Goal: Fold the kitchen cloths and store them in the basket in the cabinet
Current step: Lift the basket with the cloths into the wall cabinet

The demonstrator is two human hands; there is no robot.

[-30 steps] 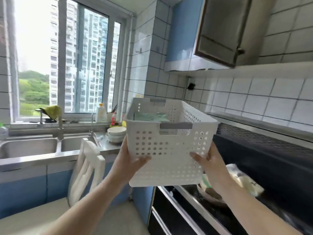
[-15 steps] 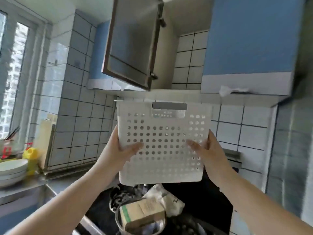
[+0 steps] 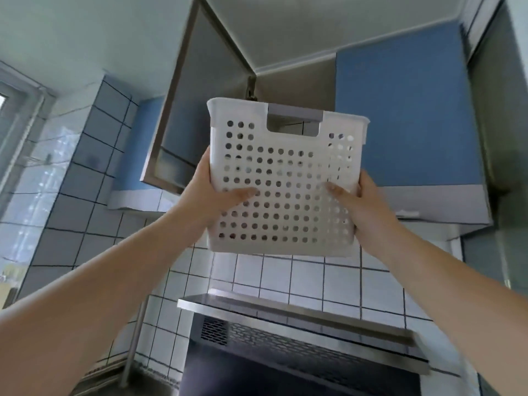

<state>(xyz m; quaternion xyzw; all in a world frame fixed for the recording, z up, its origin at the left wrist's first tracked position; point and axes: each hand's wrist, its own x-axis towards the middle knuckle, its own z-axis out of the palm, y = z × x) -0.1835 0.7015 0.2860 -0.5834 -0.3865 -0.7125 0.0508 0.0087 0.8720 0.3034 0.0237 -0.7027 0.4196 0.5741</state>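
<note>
A white perforated plastic basket with a grey handle is held up high, in front of the open upper cabinet. My left hand grips its left side with the thumb across the front wall. My right hand grips its right side the same way. The basket's top rim is level with the cabinet's opening. Its contents are hidden from this low angle; the kitchen cloths cannot be seen. The cabinet door hangs open to the left.
A shut blue cabinet door is right of the opening. White tiled wall lies below the cabinets. A steel and black range hood juts out under the basket. A window frame is at far left.
Both hands have lifted the basket from chest height above the counter up to the open cabinet. My view has tilted upward, so the sink and stove have dropped out of sight.
</note>
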